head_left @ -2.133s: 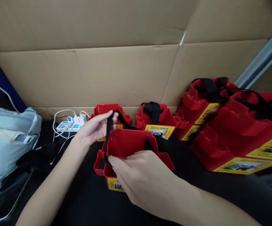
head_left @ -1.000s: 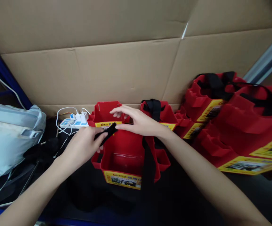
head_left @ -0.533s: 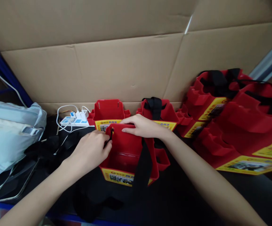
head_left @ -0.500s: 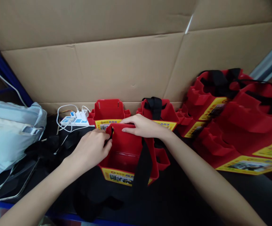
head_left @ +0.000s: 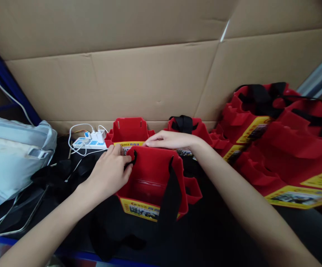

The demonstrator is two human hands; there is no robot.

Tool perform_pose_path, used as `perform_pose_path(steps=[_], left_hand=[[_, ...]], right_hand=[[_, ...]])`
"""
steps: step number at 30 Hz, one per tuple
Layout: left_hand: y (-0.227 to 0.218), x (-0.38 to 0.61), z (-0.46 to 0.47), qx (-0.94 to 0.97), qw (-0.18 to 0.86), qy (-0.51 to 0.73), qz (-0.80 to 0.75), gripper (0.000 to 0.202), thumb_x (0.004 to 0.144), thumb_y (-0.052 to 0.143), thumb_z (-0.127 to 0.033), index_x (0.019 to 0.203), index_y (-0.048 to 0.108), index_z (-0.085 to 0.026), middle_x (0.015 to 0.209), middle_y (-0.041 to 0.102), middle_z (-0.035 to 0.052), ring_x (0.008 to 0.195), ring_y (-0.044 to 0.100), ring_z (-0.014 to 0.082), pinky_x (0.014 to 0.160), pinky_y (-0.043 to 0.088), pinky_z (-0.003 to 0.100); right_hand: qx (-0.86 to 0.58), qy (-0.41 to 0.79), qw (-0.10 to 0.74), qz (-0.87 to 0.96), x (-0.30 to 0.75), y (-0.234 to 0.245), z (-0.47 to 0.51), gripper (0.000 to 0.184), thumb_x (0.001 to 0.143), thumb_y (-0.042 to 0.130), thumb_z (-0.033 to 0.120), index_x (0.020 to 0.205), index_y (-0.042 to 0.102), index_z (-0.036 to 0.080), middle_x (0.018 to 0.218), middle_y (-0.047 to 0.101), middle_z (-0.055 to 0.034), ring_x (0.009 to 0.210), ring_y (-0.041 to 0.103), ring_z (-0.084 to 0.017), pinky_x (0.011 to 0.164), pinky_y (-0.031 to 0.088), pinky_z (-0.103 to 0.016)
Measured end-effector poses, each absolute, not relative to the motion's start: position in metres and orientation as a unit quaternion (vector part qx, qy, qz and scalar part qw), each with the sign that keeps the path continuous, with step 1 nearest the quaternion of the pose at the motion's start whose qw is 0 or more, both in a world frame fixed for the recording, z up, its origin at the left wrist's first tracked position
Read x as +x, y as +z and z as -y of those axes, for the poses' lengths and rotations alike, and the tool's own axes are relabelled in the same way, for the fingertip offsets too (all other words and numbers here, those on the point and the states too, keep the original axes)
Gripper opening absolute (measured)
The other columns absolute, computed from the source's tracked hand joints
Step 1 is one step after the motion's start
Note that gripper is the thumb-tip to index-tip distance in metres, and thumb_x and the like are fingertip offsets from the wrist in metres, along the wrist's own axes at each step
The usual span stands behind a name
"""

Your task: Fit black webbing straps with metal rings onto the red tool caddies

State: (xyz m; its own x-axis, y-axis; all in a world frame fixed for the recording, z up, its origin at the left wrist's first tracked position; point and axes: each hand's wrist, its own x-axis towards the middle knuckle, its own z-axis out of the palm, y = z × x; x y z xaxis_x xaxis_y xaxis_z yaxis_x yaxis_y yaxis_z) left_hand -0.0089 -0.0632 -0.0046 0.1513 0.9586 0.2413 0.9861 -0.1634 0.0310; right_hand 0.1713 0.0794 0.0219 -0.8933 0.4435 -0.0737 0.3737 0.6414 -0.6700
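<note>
A red plastic box (head_left: 155, 165) with a yellow label on its front stands before me. A black strap (head_left: 170, 193) runs from the slot at the right of its back wall and hangs down over the front. At the left slot, my left hand (head_left: 112, 167) is closed, with thumb and fingers pinching a short piece of black strap. My right hand (head_left: 168, 140) reaches behind the top edge of the back wall, its fingers drawn together. Their tips are partly hidden by the wall, so what they hold does not show.
Behind stand two more red boxes, one without a strap (head_left: 129, 129) and one with a strap (head_left: 201, 129). Stacked red boxes (head_left: 286, 148) fill the right side. At left are a power strip (head_left: 90, 142) with cables and a pale bag (head_left: 13, 163). Cardboard (head_left: 149, 81) forms the back.
My right hand has moved from gripping the back wall's top edge to behind it, thumb included, uncovering the right slot. My left hand stays at the left slot, its fingers shifted slightly upward.
</note>
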Motion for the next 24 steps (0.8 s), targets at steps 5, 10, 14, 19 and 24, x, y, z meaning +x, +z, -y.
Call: perform_pose_path(steps=[5, 10, 14, 19, 24], left_hand=[[-0.006, -0.006, 0.061, -0.743, 0.041, -0.115, 0.658, 0.028, 0.078, 0.04, -0.027, 0.082, 0.066, -0.016, 0.096, 0.055, 0.0097, 0.093, 0.053, 0.023, 0.086, 0.044, 0.039], [-0.005, -0.005, 0.059, -0.727, 0.021, -0.105, 0.678, 0.028, 0.077, 0.04, -0.028, 0.079, 0.065, -0.016, 0.093, 0.058, 0.0078, 0.086, 0.058, 0.0226, 0.08, 0.046, 0.039], [-0.003, -0.005, 0.058, -0.721, 0.011, -0.091, 0.687, 0.028, 0.077, 0.041, -0.029, 0.075, 0.065, -0.015, 0.093, 0.058, 0.0085, 0.088, 0.058, 0.0229, 0.079, 0.047, 0.037], [-0.002, -0.004, 0.061, -0.727, 0.012, -0.077, 0.682, 0.029, 0.08, 0.039, -0.028, 0.084, 0.065, -0.016, 0.099, 0.058, 0.0099, 0.097, 0.055, 0.0246, 0.078, 0.047, 0.037], [0.0, -0.004, 0.068, -0.732, 0.021, -0.051, 0.679, 0.028, 0.082, 0.038, -0.027, 0.085, 0.063, -0.015, 0.099, 0.06, 0.0105, 0.094, 0.057, 0.0253, 0.074, 0.048, 0.037]], right_hand=[[-0.129, 0.419, 0.002, 0.899, 0.15, 0.008, -0.103, 0.035, 0.08, 0.053, 0.031, 0.113, 0.059, 0.021, 0.117, 0.058, -0.0037, 0.102, 0.054, -0.016, 0.083, 0.04, -0.025], [-0.13, 0.405, 0.031, 0.905, 0.132, -0.008, -0.103, 0.025, 0.079, 0.054, 0.026, 0.1, 0.064, 0.017, 0.103, 0.064, -0.0052, 0.09, 0.057, -0.016, 0.077, 0.041, -0.027], [-0.102, 0.404, 0.042, 0.908, 0.13, -0.01, -0.095, 0.025, 0.081, 0.049, 0.027, 0.099, 0.062, 0.015, 0.1, 0.063, -0.006, 0.09, 0.057, -0.016, 0.076, 0.042, -0.027], [-0.088, 0.283, 0.056, 0.953, 0.132, -0.009, -0.09, 0.023, 0.084, 0.042, 0.025, 0.096, 0.06, 0.017, 0.097, 0.063, -0.003, 0.09, 0.055, -0.013, 0.076, 0.041, -0.025], [-0.246, 0.076, 0.072, 0.964, 0.145, 0.003, -0.103, 0.02, 0.078, 0.042, 0.012, 0.084, 0.06, 0.015, 0.072, 0.06, -0.0052, 0.059, 0.048, -0.012, 0.058, 0.034, -0.025]])
